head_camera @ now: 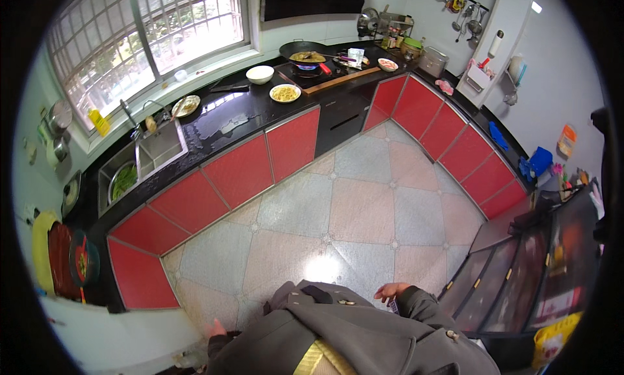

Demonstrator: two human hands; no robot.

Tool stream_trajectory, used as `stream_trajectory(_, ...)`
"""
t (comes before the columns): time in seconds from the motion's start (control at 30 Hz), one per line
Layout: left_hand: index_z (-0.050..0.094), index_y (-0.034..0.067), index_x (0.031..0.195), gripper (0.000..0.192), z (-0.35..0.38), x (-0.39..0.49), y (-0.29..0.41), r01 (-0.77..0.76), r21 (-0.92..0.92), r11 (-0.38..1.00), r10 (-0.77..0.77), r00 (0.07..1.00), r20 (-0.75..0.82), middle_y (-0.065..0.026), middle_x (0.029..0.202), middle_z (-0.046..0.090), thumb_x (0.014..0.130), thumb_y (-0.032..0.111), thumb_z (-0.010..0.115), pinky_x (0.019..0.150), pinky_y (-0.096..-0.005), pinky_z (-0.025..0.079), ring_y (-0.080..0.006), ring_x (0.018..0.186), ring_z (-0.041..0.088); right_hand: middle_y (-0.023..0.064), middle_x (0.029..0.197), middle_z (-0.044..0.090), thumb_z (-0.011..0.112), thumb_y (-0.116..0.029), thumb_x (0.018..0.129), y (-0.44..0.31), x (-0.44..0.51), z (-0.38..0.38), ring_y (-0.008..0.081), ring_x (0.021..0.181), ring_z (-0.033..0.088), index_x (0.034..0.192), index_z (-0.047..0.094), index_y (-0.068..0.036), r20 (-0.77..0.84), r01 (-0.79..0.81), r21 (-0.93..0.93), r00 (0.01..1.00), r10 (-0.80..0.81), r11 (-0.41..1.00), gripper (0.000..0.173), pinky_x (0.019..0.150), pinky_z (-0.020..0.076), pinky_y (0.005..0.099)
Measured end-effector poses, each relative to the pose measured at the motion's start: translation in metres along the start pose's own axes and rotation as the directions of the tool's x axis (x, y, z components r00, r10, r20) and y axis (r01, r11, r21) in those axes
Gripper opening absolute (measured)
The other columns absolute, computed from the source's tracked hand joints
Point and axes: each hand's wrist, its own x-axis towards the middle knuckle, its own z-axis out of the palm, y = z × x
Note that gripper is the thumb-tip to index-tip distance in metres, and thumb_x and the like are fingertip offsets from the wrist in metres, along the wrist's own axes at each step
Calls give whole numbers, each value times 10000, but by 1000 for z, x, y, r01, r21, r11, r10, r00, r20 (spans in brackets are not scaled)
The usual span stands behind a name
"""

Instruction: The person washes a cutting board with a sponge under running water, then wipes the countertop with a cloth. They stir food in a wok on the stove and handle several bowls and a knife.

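Observation:
My left hand (216, 328) hangs low at my side, small and blurred, near the white wall's end. What its fingers do is unclear. On the other side, my right hand (393, 291) reaches out of a dark sleeve over the tiled floor, fingers bent. A small printed item (394, 305) shows just under it; whether the hand grips this is unclear. Across the room, a black wok (303, 47) with yellowish food sits on a lit gas burner (308, 68). In front of it, a plate of shredded yellow food (285, 93) and a white bowl (260, 74) stand on the black counter (229, 107).
Red cabinets (239, 163) run below the counter. Leafy greens (124, 181) lie in a basin in the steel sink (161, 143). A bowl of pinkish food (388, 64) and a standing packet (355, 57) are by the hob. A dark drawer unit (507, 277) stands close on my right.

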Motion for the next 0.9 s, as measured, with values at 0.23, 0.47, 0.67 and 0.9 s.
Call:
stream_trajectory(0.23,125,71,1390,745,6,53,261,-444,-28,896,436,889,-141,-231,1394,212,835,401,496,1045,-469,172,-440,1277,159,218,1067,538,616,-302,797,42,-23,-22,285,715,582,1213,455,-37,-135,-60,384,984,120,921,518,623,497,412)
stream_trajectory(0.47,50,133,1399,751,91,30,445,-620,18,784,620,784,-8,-291,1385,153,850,448,453,1024,-515,182,-501,1268,78,213,1034,591,625,-387,772,129,1,-58,308,997,520,1187,500,-20,-199,-72,653,944,262,754,569,864,361,439)
stream_trajectory(0.67,94,231,1398,745,177,-19,523,-543,218,811,562,826,-31,-286,1384,155,820,468,499,991,-554,224,-530,1228,156,212,1078,570,631,-323,773,172,-1,-162,289,964,542,1165,493,39,-143,-178,742,900,412,646,552,826,403,416)
stream_trajectory(0.9,115,269,1397,739,202,-73,607,-495,88,864,500,826,-261,-431,1298,130,812,479,517,971,-540,277,-525,1219,208,216,1031,554,633,-263,782,180,-25,-368,335,884,553,1187,452,0,-318,98,797,907,275,597,515,697,470,437)
